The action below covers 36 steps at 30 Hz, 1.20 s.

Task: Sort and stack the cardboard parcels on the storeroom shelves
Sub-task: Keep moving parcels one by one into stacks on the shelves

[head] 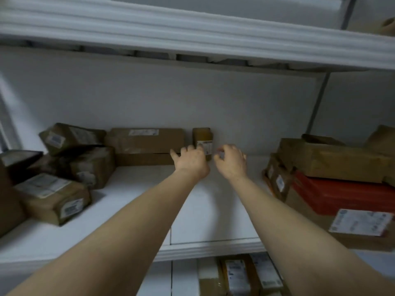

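Note:
A small upright cardboard parcel [202,135] with a white label stands against the back wall of the white middle shelf [213,214]. Both my arms reach in to it. My left hand [190,160] is spread, its fingertips at the parcel's lower left face and label. Just to the parcel's right is my right hand [232,160], fingers loosely curled and holding nothing that I can see. To the left of the small parcel a long flat carton [145,140] lies on a second flat carton [145,159].
A loose pile of labelled brown parcels [53,197] fills the shelf's left end. On the right, a brown box [333,161] sits on a red box [342,195], over a large labelled carton [361,225]. More parcels [239,276] lie on the shelf below. An upper shelf [192,33] overhangs.

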{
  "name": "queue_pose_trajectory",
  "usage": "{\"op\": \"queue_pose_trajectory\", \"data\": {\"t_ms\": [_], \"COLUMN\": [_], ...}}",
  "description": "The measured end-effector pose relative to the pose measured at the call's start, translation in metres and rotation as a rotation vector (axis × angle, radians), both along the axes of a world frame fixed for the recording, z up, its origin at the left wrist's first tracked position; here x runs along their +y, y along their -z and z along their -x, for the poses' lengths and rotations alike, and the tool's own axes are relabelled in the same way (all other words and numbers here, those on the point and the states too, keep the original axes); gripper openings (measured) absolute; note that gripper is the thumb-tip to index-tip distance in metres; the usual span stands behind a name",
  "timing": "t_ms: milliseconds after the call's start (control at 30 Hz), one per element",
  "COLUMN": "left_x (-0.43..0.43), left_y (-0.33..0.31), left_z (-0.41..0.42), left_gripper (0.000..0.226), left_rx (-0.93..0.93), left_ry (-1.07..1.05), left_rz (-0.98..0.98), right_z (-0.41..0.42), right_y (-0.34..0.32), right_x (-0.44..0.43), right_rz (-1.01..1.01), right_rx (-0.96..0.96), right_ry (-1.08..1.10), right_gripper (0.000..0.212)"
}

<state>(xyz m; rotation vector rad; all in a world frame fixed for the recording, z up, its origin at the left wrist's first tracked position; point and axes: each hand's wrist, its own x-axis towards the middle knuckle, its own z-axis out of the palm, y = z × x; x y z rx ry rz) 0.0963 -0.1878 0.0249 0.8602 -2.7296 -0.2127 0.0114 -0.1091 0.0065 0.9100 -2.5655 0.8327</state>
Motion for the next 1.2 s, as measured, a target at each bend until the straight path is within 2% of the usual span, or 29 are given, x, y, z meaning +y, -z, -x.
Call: {"op": "queue_pose_trajectory", "data": {"t_ms": [133,333,567,933,1067,1200], "left_x": [-0.052,-0.125,-0.186,-0.214,-0.218,-0.221], "left_y": [0.008,0.023,0.036,0.038,0.038,0.037], "left_z": [-0.024,-0.053,-0.07,-0.037,-0.015,0.007], "left_gripper": [0.051,0.059,0.065,0.061,0.059,0.056], "left_rx": [-0.036,-0.102,-0.142,-0.156,-0.182,-0.175], "left_ry": [-0.062,-0.125,-0.123,-0.124,-0.14,-0.172], "left_rz": [-0.016,-0.061,-0.082,-0.066,-0.096,-0.103], "right_z": [-0.019,-0.034,-0.032,0.015,0.044,0.071], "right_y": [0.012,0.027,0.044,0.05,0.048,0.052], "right_x": [-0.052,-0.122,-0.179,-0.207,-0.216,-0.226], "right_rz": [-0.053,-0.067,-0.042,0.015,0.093,0.2], "right_rx": [-0.092,-0.216,-0.362,-0.449,-0.559,-0.727], "right_ry": [-0.078,-0.107,-0.048,-0.039,-0.025,0.041], "right_gripper": [0.033,0.031,0.039,0.037,0.02,0.031]}}
